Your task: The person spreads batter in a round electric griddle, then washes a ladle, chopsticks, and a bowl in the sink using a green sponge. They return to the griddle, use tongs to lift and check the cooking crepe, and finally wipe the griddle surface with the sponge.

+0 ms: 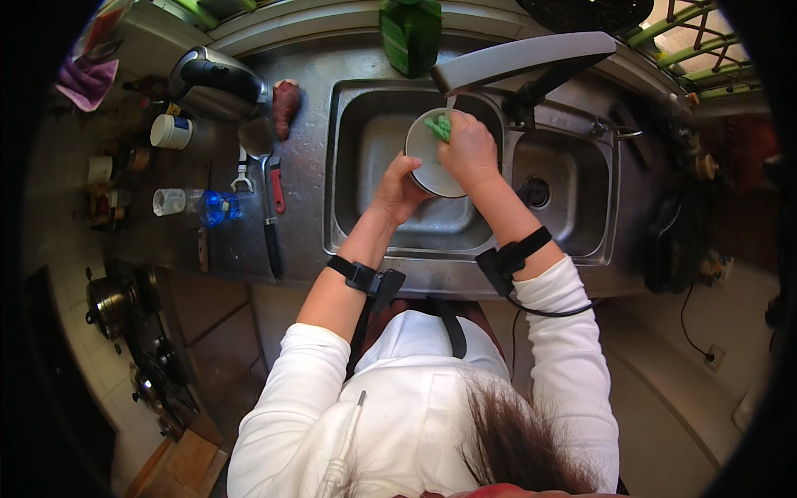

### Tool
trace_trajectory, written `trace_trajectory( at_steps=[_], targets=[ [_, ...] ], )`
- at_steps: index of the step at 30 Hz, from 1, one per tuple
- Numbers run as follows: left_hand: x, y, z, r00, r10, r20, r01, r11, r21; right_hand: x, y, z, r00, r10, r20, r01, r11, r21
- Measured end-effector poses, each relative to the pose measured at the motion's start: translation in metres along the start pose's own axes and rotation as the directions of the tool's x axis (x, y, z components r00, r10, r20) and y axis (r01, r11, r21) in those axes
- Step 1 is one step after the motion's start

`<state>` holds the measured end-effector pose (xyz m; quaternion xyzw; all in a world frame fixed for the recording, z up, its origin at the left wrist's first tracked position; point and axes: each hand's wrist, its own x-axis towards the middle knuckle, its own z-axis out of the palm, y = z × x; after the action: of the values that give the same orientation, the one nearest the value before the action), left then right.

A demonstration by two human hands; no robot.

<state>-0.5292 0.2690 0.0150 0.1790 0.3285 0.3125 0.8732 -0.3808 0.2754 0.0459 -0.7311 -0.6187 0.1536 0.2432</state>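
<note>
My left hand (401,190) grips the near left rim of a round white bowl (426,159), its thumb over the edge. The bowl is tilted above the larger basin (367,205) of a stainless steel double sink. Over the bowl's right side, my right hand (468,148) holds a green scrubbing cloth (438,127) against the inside. Water (449,107) runs from the faucet (523,62) beside my right fingers. Part of the bowl is hidden behind that hand.
Left of the sink lie a sweet potato (286,109), a metal spatula (266,180), a peeler (241,169) and a red-handled knife (276,187). An electric kettle (218,84) stands farther back. A green bottle (410,37) is behind the sink; the smaller basin (570,205) has a drain.
</note>
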Motion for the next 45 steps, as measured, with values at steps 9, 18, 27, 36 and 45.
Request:
trace_trajectory(
  at_steps=[9, 18, 27, 36, 45],
  targets=[
    [0.011, 0.014, -0.004, 0.998, 0.049, 0.032, -0.052, 0.992, 0.113, -0.018, 0.014, -0.003, 0.902, -0.072, 0.426, 0.135, 0.983, -0.121],
    [0.027, 0.0, 0.018, 0.796, 0.575, 0.188, -0.229, -0.002, 0.974, -0.041, 0.076, -0.049, 0.789, 0.543, 0.286, -0.413, 0.125, 0.902],
    [-0.018, 0.001, 0.004, 0.682, 0.723, 0.11, -0.111, -0.046, 0.993, -0.007, 0.084, -0.025, 0.764, 0.624, 0.162, -0.315, 0.143, 0.938],
    [-0.121, 0.017, -0.073, 0.77, 0.267, -0.579, -0.356, 0.933, -0.044, -0.068, 0.024, 0.021, 0.796, 0.263, 0.545, -0.596, 0.187, 0.781],
    [-0.186, 0.011, -0.138, 0.653, 0.27, -0.708, -0.403, 0.915, -0.023, -0.082, -0.023, 0.04, 0.707, 0.175, 0.685, -0.7, 0.308, 0.644]
  ],
)
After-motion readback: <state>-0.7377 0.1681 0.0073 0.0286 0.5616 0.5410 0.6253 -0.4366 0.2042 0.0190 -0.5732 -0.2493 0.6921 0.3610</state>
